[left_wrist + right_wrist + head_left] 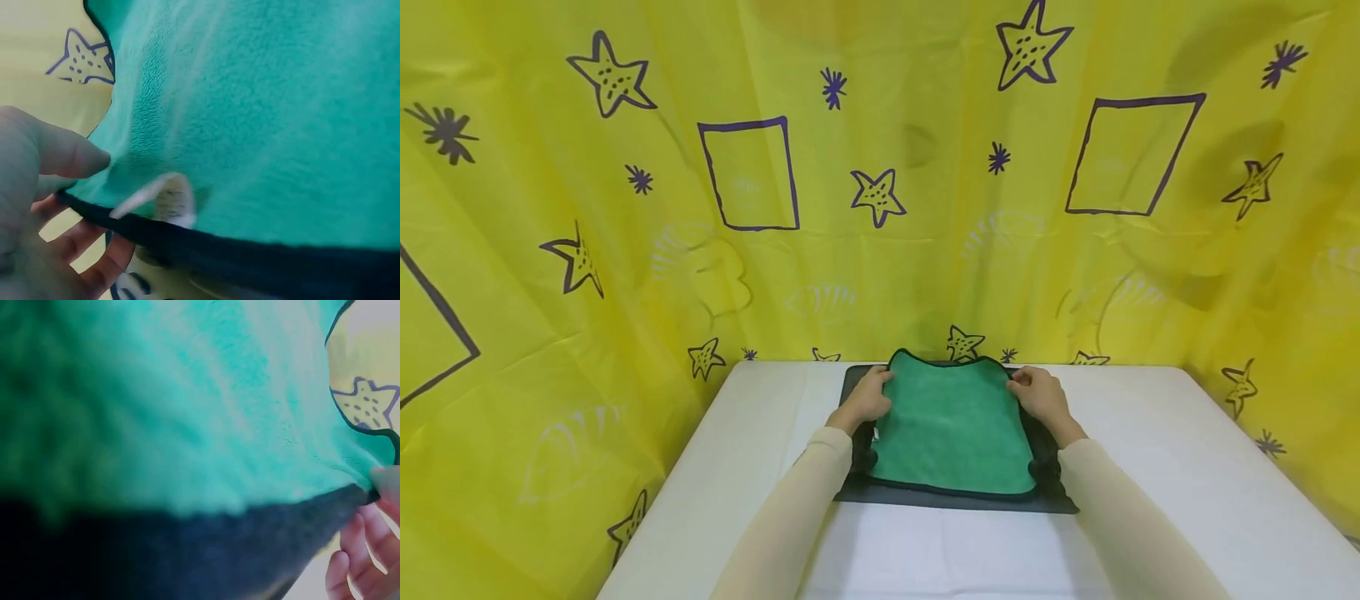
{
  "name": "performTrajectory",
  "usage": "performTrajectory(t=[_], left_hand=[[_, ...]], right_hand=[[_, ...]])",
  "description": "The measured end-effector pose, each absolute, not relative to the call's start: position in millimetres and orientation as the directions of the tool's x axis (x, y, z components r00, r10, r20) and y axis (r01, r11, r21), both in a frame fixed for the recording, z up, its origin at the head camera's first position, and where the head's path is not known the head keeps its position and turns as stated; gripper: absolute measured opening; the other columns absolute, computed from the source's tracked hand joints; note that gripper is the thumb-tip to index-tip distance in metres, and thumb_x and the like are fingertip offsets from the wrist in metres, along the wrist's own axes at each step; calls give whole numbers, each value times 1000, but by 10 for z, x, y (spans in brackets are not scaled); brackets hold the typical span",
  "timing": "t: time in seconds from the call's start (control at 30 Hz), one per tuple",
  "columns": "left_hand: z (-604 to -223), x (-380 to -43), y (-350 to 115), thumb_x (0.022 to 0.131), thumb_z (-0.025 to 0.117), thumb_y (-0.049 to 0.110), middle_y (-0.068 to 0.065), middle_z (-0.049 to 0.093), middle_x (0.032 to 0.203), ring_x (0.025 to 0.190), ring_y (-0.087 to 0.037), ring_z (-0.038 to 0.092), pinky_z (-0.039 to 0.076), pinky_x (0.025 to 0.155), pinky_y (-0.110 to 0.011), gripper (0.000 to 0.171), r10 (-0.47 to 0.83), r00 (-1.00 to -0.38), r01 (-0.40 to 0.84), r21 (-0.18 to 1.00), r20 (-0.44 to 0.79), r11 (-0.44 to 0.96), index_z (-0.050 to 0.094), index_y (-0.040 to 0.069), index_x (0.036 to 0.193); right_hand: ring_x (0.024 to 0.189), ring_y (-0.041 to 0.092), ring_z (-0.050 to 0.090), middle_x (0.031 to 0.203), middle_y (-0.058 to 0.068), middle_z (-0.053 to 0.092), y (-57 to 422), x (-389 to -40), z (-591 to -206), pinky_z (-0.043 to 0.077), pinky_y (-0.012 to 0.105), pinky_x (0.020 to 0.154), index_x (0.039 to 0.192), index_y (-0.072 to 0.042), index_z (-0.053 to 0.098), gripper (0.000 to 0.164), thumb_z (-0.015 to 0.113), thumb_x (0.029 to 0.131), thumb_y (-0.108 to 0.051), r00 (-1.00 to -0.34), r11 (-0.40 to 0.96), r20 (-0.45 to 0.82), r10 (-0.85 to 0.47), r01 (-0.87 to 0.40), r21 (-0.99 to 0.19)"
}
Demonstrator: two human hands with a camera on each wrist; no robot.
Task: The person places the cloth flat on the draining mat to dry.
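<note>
A green cloth [951,425] with black edging is spread between both hands over a dark mat [917,497]. My left hand [871,395] pinches its left edge near the far corner, thumb on the green side and fingers beneath. In the left wrist view a small white tag [175,200] sticks out from the border close to the thumb. My right hand [1039,393] pinches the right edge, the border drawn to a point at the fingertips in the right wrist view. The far edge of the cloth is raised and sags between its corners.
A white table [1157,467] extends around the mat on both sides. Behind it and to the sides hangs a yellow curtain [925,275] printed with stars and squares. Dark rounded shapes [1043,469] show on the mat beside the cloth's near corners.
</note>
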State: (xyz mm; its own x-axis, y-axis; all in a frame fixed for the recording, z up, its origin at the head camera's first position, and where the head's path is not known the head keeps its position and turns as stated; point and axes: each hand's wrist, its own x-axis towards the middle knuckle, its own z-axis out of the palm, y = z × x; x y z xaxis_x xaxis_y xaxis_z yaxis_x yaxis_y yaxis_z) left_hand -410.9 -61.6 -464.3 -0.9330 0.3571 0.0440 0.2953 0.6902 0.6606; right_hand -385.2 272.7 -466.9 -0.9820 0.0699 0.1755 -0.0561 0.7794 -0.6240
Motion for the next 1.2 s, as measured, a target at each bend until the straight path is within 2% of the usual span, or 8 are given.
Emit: performTrajectory(t=[0.2, 0.33, 0.53, 0.73, 0.87, 0.97, 1.07, 1.2], left_hand=[[-4613, -4019, -601, 97, 55, 5, -17, 23, 169, 147, -41, 40, 46, 109, -49, 67, 334, -936, 329, 608, 110, 722, 31, 2, 159], [-4619, -3965, -614, 99, 58, 11, -18, 24, 168, 142, -41, 46, 46, 108, -51, 67, 330, -935, 342, 579, 130, 740, 30, 2, 159], [-4642, -3889, -714, 100, 59, 13, -24, 45, 151, 129, -40, 56, 50, 101, -51, 52, 362, -928, 348, 565, 94, 748, 48, 1, 150], [-4669, -3800, -874, 93, 49, -8, -22, 62, 127, 110, -32, 61, 52, 87, -42, 42, 395, -910, 395, 563, 128, 727, 68, 3, 129], [-4664, -3691, -968, 84, 46, -17, -16, 69, 115, 90, -22, 57, 48, 73, -33, 51, 435, -896, 406, 562, 89, 721, 75, 8, 118], [-4657, -3621, -1006, 83, 47, -18, -11, 68, 103, 77, -17, 49, 40, 63, -27, 53, 472, -880, 424, 547, 58, 722, 77, 12, 116], [-4657, -3574, -1024, 83, 52, -16, -6, 63, 90, 71, -15, 45, 37, 59, -25, 49, 501, -864, 442, 532, 38, 722, 78, 14, 114], [-4665, -3516, -1048, 87, 64, -10, -2, 63, 84, 72, -14, 49, 42, 60, -25, 36, 511, -859, 428, 561, 10, 708, 79, 15, 108]], right_hand=[[86, 33, 65, 106, 22, 71, 2696, -3855, -4598, 48, 39, 69, 116, -1, 67, 28, 58, 103, -24, -957, 763, 248, 150, -47, -645], [89, 35, 64, 107, 24, 69, 2713, -3848, -4629, 51, 42, 74, 116, 2, 65, 29, 57, 103, -22, -976, 768, 191, 105, -43, -639], [98, 40, 63, 110, 28, 66, 2785, -3796, -4703, 52, 51, 84, 115, 8, 63, 31, 59, 100, -18, -996, 793, 94, 10, -49, -608], [78, 25, 59, 85, 14, 61, 2822, -3651, -4682, 45, 34, 65, 100, 3, 58, 24, 52, 101, -21, -997, 734, 39, 68, 23, -679], [69, 20, 56, 76, 8, 57, 2823, -3507, -4661, 43, 32, 62, 111, 4, 54, 18, 44, 101, -7, -999, 680, 18, -35, -37, -732], [67, 19, 52, 73, 6, 52, 2834, -3406, -4650, 43, 32, 61, 121, 5, 54, 28, 39, 97, 7, -986, 620, 24, -164, -121, -775], [70, 19, 49, 79, 8, 52, 2865, -3320, -4641, 44, 30, 61, 122, 4, 62, 36, 41, 94, 13, -966, 589, 17, -259, -172, -789], [87, 22, 54, 108, 19, 67, 2929, -3225, -4628, 48, 30, 70, 118, 0, 71, 35, 47, 94, 11, -938, 605, 16, -347, -237, -760]])
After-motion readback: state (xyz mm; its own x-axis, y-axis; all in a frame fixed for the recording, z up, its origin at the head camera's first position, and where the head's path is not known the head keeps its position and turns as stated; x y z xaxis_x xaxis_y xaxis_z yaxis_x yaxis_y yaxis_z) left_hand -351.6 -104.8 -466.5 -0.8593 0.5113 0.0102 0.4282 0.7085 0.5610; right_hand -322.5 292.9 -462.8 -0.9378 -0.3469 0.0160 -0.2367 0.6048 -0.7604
